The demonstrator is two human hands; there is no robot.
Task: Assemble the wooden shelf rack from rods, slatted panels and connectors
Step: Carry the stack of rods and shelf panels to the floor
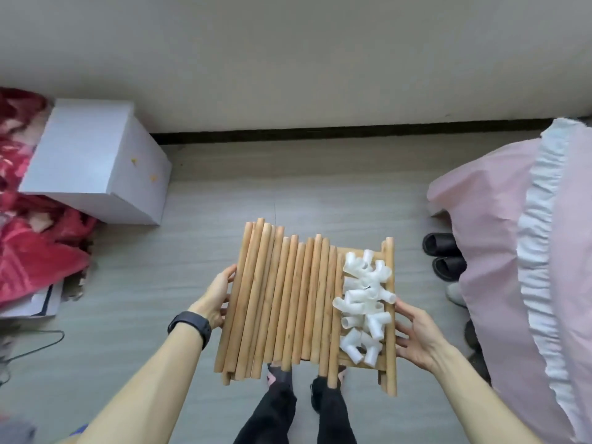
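Note:
I stand holding a slatted wooden panel (390, 315) level in the air above the floor, like a tray. Several loose wooden rods (282, 302) lie side by side across it. A heap of white plastic connectors (365, 309) sits on its right part. My left hand (214, 299) grips the left edge of the load, fingers curled under the outer rod, a black band on the wrist. On the right edge, my right hand (416, 334) holds the panel's side rail with its fingers spread along it. More panels may lie underneath; I cannot tell.
Grey plank floor (288, 193) below, wall and dark skirting ahead. A white cardboard box (96, 161) and red fabric (35, 238) lie at the left. A pink ruffled bedcover (519, 251) and black slippers (443, 256) are at the right. My legs and feet show under the panel.

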